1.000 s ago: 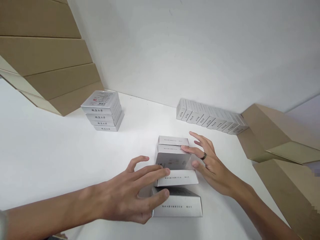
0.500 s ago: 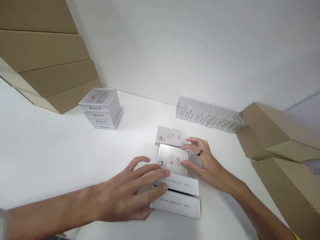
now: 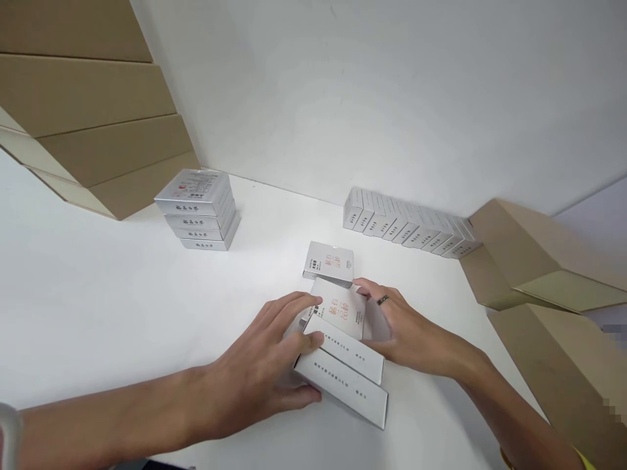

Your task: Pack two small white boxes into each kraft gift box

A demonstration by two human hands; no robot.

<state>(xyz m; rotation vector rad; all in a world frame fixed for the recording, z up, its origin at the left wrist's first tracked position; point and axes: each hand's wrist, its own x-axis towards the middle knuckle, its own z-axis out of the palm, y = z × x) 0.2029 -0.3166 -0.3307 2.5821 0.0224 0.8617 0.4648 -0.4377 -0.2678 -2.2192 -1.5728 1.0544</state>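
Observation:
Two silver boxes stand on edge side by side near the front, the nearer box (image 3: 343, 388) and the farther box (image 3: 347, 349). My left hand (image 3: 279, 352) grips their left ends, with its thumb and fingers around them. Behind them a silver box with red print (image 3: 340, 310) is tilted, and my right hand (image 3: 396, 326) holds its right side, the fingertips partly hidden. Another silver box (image 3: 329, 261) lies flat just beyond, touching or nearly touching the tilted one.
A stack of several silver boxes (image 3: 196, 205) stands at the back left, beside large brown cartons (image 3: 98, 98). Along the wall at the back right runs a row of silver boxes (image 3: 411, 225). Open brown cartons (image 3: 529, 261) are at the right.
My left hand has closed in on the two edge-standing boxes, which have turned slightly. My right hand has moved down along the printed box, now tilted.

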